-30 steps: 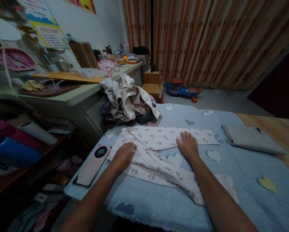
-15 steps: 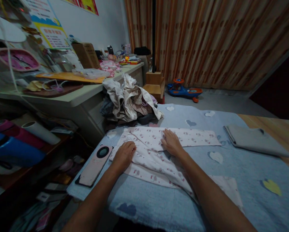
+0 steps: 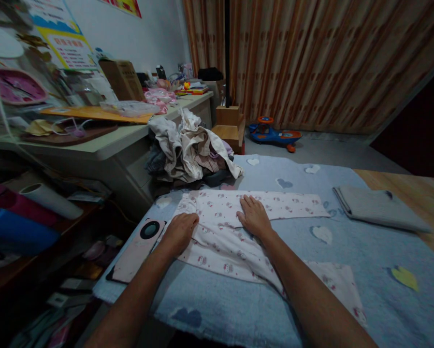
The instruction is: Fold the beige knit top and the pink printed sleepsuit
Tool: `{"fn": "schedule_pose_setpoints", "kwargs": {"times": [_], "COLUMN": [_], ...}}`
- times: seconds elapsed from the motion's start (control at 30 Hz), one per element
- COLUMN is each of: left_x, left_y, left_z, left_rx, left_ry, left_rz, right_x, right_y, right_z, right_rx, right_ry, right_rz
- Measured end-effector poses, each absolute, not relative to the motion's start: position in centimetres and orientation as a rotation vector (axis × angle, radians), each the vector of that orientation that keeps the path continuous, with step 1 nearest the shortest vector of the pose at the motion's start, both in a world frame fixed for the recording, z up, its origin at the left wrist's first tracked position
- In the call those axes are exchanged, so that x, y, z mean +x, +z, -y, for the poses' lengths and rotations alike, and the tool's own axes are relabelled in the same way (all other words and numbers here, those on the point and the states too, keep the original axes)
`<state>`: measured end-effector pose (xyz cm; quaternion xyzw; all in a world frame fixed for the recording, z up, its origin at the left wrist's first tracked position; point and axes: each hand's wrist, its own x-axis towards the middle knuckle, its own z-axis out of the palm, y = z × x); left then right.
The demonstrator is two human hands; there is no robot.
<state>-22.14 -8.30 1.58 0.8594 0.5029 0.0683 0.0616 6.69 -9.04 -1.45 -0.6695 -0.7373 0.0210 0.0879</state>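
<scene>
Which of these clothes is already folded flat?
The grey garment, a neat stack at the blanket's right edge; the pink-printed garment lies spread out, and the heap is crumpled.

The blue blanket [image 3: 380, 256] leaves room right of the printed garment [image 3: 217, 241]; a heap of clothes [image 3: 190, 150] blocks the far side, a pink-cased phone [image 3: 137, 256] the left, a folded grey cloth [image 3: 378, 210] the far right.

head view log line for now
left hand: flat on white printed garment | right hand: flat on garment | phone on blue blanket
</scene>
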Motion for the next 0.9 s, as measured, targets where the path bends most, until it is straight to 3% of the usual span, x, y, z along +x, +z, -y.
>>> {"fn": "schedule_pose_setpoints", "kwargs": {"times": [0.2, 0.47, 0.67, 0.9], "left_x": [-21.3, -18.9, -20.2, -21.8], "left_y": [2.6, 2.2, 2.1, 2.1], "left_z": [7.1, 5.7, 4.6, 0.7], "left_rx": [2.56, 2.787, 2.59, 2.485], "left_ry": [0.011, 0.062, -0.019, 0.167], "left_rz": [-1.653, -1.631, -1.948, -2.088], "right_x": [6.7, 6.7, 6.7, 6.7], "right_y": [-1.5, -1.3, -1.4, -1.4], "right_z": [9.1, 9.1, 9.1, 9.0], "right_rx": [-1.986, -1.989, -1.977, -1.974], "right_ry": [0.052, 0.079, 0.068, 0.062], "right_rz": [2.182, 2.168, 2.164, 2.163]}}
